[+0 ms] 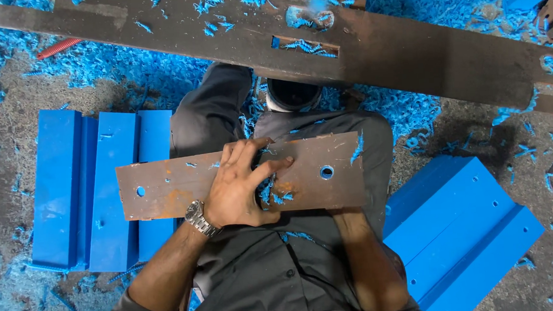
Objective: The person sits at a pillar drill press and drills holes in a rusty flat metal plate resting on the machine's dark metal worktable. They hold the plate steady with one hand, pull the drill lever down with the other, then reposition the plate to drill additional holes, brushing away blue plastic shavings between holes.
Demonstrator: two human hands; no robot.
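A rusty brown metal plate (164, 186) with several round holes lies across my lap, dusted with blue shavings. My left hand (240, 186), a watch on its wrist, lies flat on top of the plate near its middle, fingers spread beside a larger cut-out. My right forearm (364, 258) reaches under the plate's right part. The right hand itself is hidden beneath the plate, so what it grips does not show.
Blue plastic blocks (102, 190) lie in a row on the floor at my left. A wide blue panel (463, 228) with small holes lies at my right. A long dark steel bar (409, 47) with slots crosses above my knees. Blue shavings (127, 75) cover the floor.
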